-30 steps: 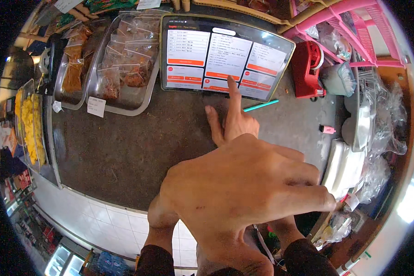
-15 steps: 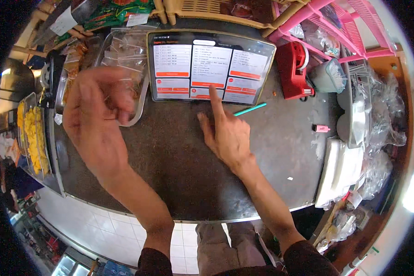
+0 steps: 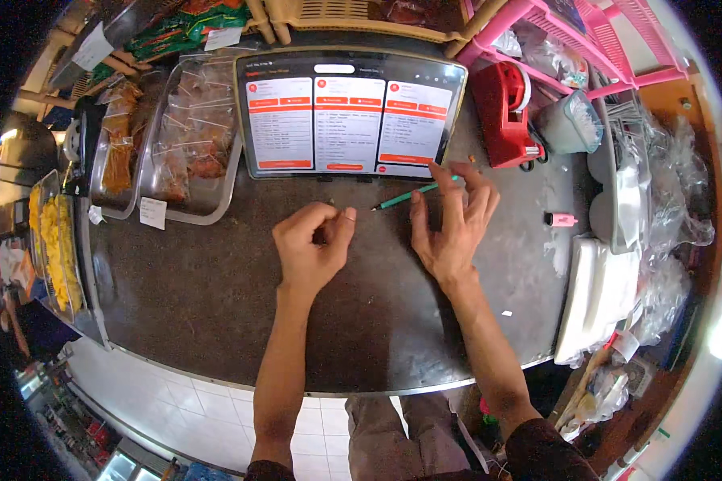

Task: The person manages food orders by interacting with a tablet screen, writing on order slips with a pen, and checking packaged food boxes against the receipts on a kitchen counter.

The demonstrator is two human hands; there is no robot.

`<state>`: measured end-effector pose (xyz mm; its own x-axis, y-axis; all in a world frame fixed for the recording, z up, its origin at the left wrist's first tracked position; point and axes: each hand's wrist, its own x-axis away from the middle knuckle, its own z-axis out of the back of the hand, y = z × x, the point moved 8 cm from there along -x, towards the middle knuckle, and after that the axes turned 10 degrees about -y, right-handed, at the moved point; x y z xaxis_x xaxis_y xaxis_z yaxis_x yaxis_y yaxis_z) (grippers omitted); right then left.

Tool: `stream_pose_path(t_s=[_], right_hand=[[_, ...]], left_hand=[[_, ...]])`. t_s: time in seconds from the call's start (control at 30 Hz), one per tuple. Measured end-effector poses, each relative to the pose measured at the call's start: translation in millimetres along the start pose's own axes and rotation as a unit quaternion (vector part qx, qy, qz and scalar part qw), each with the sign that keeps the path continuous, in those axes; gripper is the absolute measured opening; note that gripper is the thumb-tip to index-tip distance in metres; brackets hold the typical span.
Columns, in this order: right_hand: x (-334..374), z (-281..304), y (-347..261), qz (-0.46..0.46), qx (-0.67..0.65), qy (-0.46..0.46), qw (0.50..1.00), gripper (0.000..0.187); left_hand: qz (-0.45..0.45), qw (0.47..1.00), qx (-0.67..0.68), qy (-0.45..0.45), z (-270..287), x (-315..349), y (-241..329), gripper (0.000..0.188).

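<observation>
A tablet (image 3: 347, 112) stands at the back of the dark counter, its screen lit with three columns of white panels and orange bars. My left hand (image 3: 309, 244) is over the counter in front of it, fingers curled in and thumb against them, with nothing visible inside. To its right, my right hand (image 3: 455, 228) has its fingers apart, bent toward the tablet's lower right corner. A green pen (image 3: 401, 200) lies on the counter below the screen, and its right end passes behind my right fingers. Whether those fingers touch pen or screen, I cannot tell.
Clear trays (image 3: 231, 180) with bagged food stand at the back left; a tray of yellow food (image 3: 60, 248) is farther left. On the right are a red tape dispenser (image 3: 497, 120), a cup (image 3: 569, 124), a pink highlighter (image 3: 560, 219) and white plastic bags (image 3: 594, 297). Pink shelving (image 3: 602, 48) overhangs.
My left hand has come right and nearer, off the trays, and its fingers have curled. The right hand has left the middle of the screen, moving right with fingers spread. The screen's panels have shifted.
</observation>
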<state>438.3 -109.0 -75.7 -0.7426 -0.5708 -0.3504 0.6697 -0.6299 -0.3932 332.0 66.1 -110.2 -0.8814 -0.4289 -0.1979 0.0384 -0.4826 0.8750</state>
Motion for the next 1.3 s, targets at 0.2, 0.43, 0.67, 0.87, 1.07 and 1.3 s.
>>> stream_pose_path(t_s=[0.2,0.43,0.67,0.87,1.07,1.3], right_hand=[[2.1,10.3,0.2,0.005,0.033,0.057,0.998,0.042],[1.5,6.6,6.0,-0.010,0.000,0.015,1.000,0.046],[2.7,5.1,7.6,-0.005,-0.009,0.010,1.000,0.044],[1.9,4.2,8.7,0.002,-0.015,0.006,1.000,0.043],[1.4,2.8,7.1,0.001,-0.019,0.001,1.000,0.045],[2.6,-1.1,10.4,0.005,-0.036,-0.004,0.999,0.050]], left_hand=[[-0.028,0.999,0.016,0.009,0.9,-1.5,0.8,0.019],[-0.009,1.000,0.000,-0.021,-5.7,-2.8,1.7,0.017],[-0.025,0.999,-0.014,-0.015,-5.5,-0.3,-1.1,0.017],[0.018,0.999,-0.029,-0.038,-4.8,1.2,-6.2,0.014],[0.023,0.998,-0.032,-0.041,-5.4,1.4,-8.0,0.014],[-0.009,0.999,-0.020,-0.023,-4.4,1.1,-4.4,0.015]])
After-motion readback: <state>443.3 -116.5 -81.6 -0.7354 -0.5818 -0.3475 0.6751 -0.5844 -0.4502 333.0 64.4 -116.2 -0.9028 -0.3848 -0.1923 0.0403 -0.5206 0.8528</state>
